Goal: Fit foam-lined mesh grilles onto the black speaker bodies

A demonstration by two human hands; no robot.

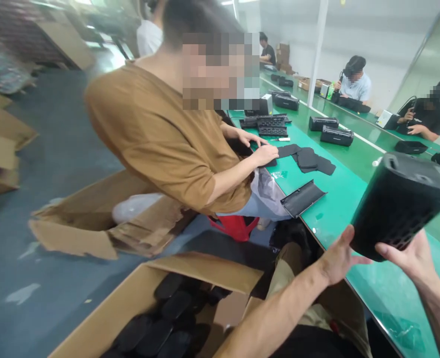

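Note:
A black plastic speaker housing [399, 204], with a perforated pattern on one side and slots at its upper end, is held tilted above the green table. My left hand [337, 258] grips its lower left edge. Around the lower right edge, my right hand [412, 256] has its thumb on the front, and its other fingers are mostly hidden behind. A curved black shell piece [304, 199] lies at the table's near edge, left of the housing. Beyond it are several flat black pads [307, 160].
A co-worker in a brown shirt [160, 134] sits to the left, hands on black pieces. Below me, an open carton [205, 268] contains black parts; another carton [74, 243] lies behind it. Several black units [337, 135] stand along the green table [343, 179]. Other people sit across.

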